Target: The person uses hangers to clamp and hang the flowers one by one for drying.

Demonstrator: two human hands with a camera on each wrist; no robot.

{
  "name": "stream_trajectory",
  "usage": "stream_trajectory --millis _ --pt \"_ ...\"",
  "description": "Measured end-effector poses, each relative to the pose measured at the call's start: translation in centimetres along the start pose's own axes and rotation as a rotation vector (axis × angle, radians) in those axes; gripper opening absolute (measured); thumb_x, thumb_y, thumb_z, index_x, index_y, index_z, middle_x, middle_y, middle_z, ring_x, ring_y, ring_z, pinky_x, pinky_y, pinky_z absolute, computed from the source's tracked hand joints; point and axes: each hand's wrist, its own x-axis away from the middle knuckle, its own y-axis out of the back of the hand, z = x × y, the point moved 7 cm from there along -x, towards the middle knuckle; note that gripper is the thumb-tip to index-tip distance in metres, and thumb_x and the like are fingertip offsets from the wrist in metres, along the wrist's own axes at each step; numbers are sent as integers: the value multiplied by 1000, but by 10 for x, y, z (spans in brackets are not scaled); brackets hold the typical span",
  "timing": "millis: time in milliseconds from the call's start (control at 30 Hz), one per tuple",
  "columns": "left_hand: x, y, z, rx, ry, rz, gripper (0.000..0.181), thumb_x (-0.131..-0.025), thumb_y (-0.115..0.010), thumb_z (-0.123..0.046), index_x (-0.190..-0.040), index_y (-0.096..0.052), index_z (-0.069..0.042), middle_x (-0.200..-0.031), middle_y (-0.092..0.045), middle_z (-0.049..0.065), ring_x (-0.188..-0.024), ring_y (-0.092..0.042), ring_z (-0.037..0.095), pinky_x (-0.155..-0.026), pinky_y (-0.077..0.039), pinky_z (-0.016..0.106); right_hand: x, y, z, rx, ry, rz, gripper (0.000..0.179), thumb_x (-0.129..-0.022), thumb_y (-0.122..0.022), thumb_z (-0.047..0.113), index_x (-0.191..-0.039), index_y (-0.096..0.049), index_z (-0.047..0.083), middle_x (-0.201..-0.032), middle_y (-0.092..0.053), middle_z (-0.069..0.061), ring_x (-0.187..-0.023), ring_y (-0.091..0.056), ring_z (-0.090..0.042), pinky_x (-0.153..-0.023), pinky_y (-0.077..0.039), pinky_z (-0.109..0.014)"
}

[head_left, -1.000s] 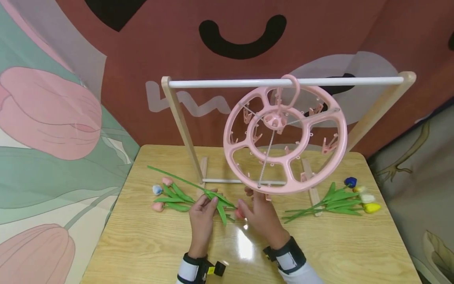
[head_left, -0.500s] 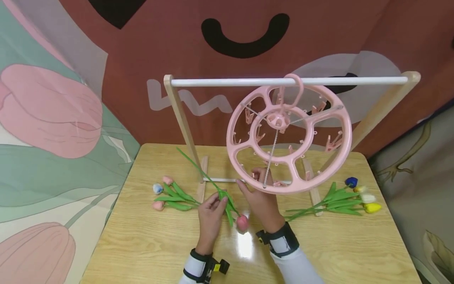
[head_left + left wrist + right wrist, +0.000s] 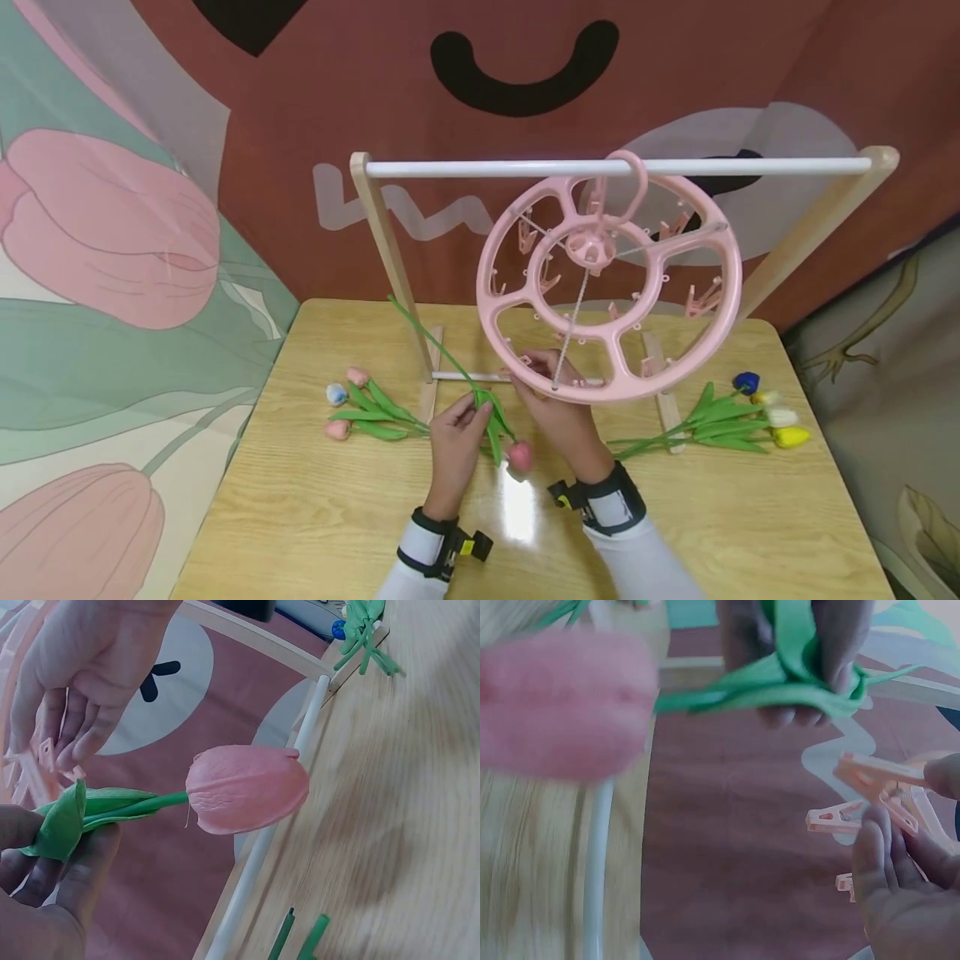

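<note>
My left hand (image 3: 459, 442) pinches an artificial pink tulip (image 3: 520, 456) by its green leaves and stem. The bloom points down to the right in the head view, and the thin stem slants up to the left. At the near left rim of a round pink clip hanger (image 3: 637, 389), my right hand (image 3: 566, 429) reaches up from below. In the right wrist view its thumb and fingers pinch a pink clothespin (image 3: 881, 780). Other clothespins (image 3: 834, 817) dangle beside it. The tulip is apart from the clothespin; the hanger's rim partly hides the right fingers in the head view.
The hanger hooks over the white rod (image 3: 487, 169) of a wooden-legged stand on the table (image 3: 300, 517). Left of the stand lie several tulips, pink ones (image 3: 357, 377) and a pale blue one (image 3: 336, 394). A bunch with blue, white and yellow tulips (image 3: 790, 437) lies right.
My right hand has left the pink bloom and risen to a clothespin under the hanger. My left hand has shifted right with the tulip, whose stem has turned steeper.
</note>
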Motion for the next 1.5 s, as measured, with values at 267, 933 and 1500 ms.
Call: stream_trajectory --millis 267,933,1500 --pt "-4 -9 -1 31 -12 31 25 -89 -63 5 -113 -65 13 -99 -71 30 -89 -71 31 -75 -63 36 -1 1 6 -233 -129 93 31 -88 -69 4 -117 -62 -4 -113 -69 -22 -100 -66 -27 -87 -55 -18" --pt "-6 -22 1 9 -41 109 24 -91 -59 8 -113 -65 13 -111 -68 30 -97 -68 37 -80 -61 41 -6 1 11 -334 -80 131 22 -89 -60 -10 -110 -59 -18 -106 -65 -32 -91 -64 -21 -82 -52 -11" --pt "-12 -15 3 -68 -17 103 25 -88 -62 7 -113 -64 11 -108 -69 29 -98 -68 32 -82 -61 33 19 -17 -30 -245 -272 287 42 -95 -62 13 -136 -54 8 -136 -59 -13 -123 -53 -25 -103 -47 -48"
